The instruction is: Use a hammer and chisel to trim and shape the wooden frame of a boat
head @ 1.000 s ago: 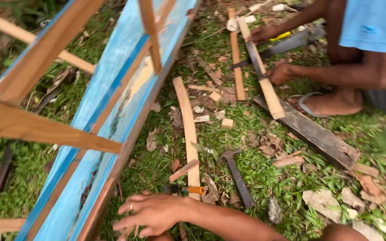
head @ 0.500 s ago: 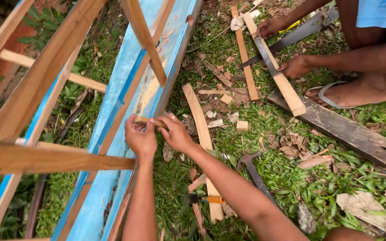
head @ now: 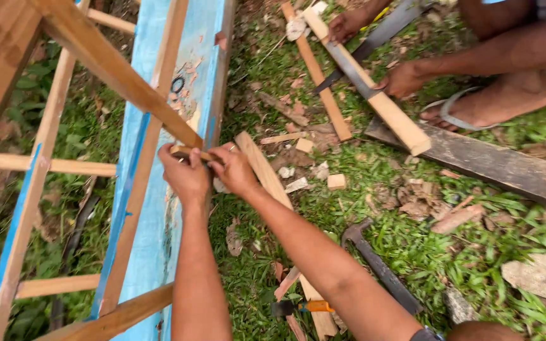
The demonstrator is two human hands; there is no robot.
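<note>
My left hand (head: 186, 175) and my right hand (head: 234, 169) together pinch a small flat wooden piece (head: 191, 152) against the edge of a blue painted wooden frame (head: 184, 95). It sits just where a bare diagonal wooden brace (head: 109, 66) meets the blue edge. A ring shows on my right hand. Beside my right hand a light wooden slat (head: 261, 169) lies on the grass.
Another person squats at the top right, a hand (head: 404, 79) steadying a wooden stick (head: 374, 95) on a dark plank (head: 494, 165), the other hand holding a long blade (head: 380, 31). A hammer (head: 380, 268), an orange-handled tool (head: 304, 307), offcuts and chips lie on the grass.
Both my hands have closed on the small wooden piece at the frame's edge, and the view has drawn closer. One second ago only one hand showed, low on the grass.
</note>
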